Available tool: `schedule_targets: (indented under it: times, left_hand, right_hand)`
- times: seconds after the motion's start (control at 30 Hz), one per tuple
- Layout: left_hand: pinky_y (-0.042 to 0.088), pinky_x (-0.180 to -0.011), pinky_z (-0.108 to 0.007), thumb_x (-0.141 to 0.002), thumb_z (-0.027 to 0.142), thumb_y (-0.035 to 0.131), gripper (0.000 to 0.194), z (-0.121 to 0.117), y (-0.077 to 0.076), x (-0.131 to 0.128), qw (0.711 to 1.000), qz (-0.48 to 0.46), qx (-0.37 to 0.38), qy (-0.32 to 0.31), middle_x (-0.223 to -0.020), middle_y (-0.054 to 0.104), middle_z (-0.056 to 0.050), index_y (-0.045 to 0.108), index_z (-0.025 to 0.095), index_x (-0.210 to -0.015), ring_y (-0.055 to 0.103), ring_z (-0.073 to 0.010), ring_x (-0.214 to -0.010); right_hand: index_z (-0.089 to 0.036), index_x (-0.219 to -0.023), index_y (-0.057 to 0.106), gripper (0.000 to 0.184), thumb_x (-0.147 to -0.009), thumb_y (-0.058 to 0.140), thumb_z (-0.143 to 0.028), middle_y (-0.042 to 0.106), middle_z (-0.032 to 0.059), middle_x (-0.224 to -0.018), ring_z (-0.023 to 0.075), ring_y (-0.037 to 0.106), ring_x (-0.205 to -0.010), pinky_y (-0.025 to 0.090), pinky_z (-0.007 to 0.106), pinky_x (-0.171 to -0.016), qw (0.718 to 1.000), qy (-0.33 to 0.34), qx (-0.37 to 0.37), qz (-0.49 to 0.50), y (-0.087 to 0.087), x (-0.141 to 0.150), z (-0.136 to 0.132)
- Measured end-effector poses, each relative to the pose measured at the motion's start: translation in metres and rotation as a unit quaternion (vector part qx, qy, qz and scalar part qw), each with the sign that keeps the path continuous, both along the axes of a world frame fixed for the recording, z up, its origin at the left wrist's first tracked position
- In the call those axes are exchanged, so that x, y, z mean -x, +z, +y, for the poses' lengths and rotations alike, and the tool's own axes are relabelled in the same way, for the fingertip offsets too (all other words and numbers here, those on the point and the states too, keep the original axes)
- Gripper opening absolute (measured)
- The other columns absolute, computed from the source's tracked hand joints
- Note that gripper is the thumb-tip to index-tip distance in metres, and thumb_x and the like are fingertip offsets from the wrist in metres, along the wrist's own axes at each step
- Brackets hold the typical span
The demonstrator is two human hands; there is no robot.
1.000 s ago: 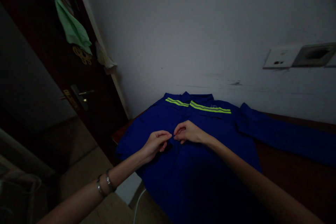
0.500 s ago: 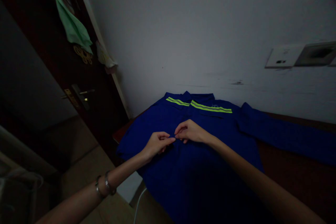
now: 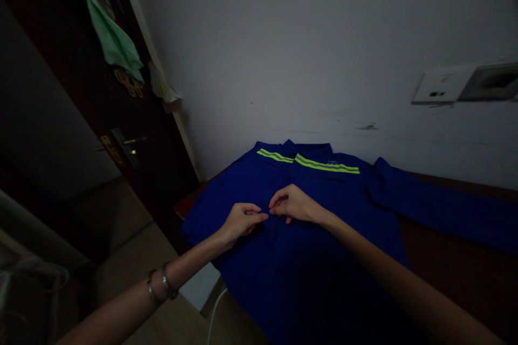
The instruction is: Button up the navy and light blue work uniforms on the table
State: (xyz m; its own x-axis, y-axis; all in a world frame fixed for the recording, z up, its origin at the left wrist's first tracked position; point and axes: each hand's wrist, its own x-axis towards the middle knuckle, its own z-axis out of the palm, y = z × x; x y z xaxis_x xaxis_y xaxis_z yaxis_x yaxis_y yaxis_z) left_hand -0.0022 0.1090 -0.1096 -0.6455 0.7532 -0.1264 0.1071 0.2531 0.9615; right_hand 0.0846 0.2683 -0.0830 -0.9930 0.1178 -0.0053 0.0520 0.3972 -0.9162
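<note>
A dark blue work jacket (image 3: 340,205) lies spread front side up, its collar toward the wall and one sleeve stretched out to the right. Yellow-green reflective strips (image 3: 327,164) cross its chest. At the front placket, my left hand (image 3: 242,222) pinches a bit of the blue cloth between thumb and forefinger. My right hand (image 3: 292,204) is closed in a pinch on the placket just beside it, the fingertips nearly meeting. Whether a button sits between the fingers is too dark and small to make out. Two bracelets (image 3: 162,283) circle my left wrist.
The jacket rests on a reddish-brown table (image 3: 445,275) against a pale wall (image 3: 283,64). A wall socket (image 3: 439,86) is at the right. To the left stands a dark door (image 3: 162,172) with a handle (image 3: 135,141) and a hanging green cloth (image 3: 115,46). A white cable (image 3: 214,310) hangs below.
My left thumb has drawn back slightly from the right fingertips, leaving a small gap. The right hand stays at the placket, and the jacket lies as before.
</note>
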Motion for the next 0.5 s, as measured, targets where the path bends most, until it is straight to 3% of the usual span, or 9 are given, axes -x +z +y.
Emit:
schedule_targets:
  times: [0.5]
  left_hand:
    - [0.015, -0.035, -0.017, -0.062, 0.038, 0.066, 0.03, -0.0052, 0.0045, -0.0006, 0.997, -0.065, -0.019, -0.033, -0.041, 0.041, 0.008, 0.047, 0.015, -0.065, 0.029, -0.0023, -0.033]
  right_hand:
    - [-0.009, -0.072, 0.061, 0.014, -0.062, 0.06, -0.019, 0.058, 0.0002, -0.059, 0.0076, 0.052, -0.04, 0.044, 0.017, -0.034, 1.0, 0.002, 0.005, 0.019, 0.0004, -0.0016, -0.0043]
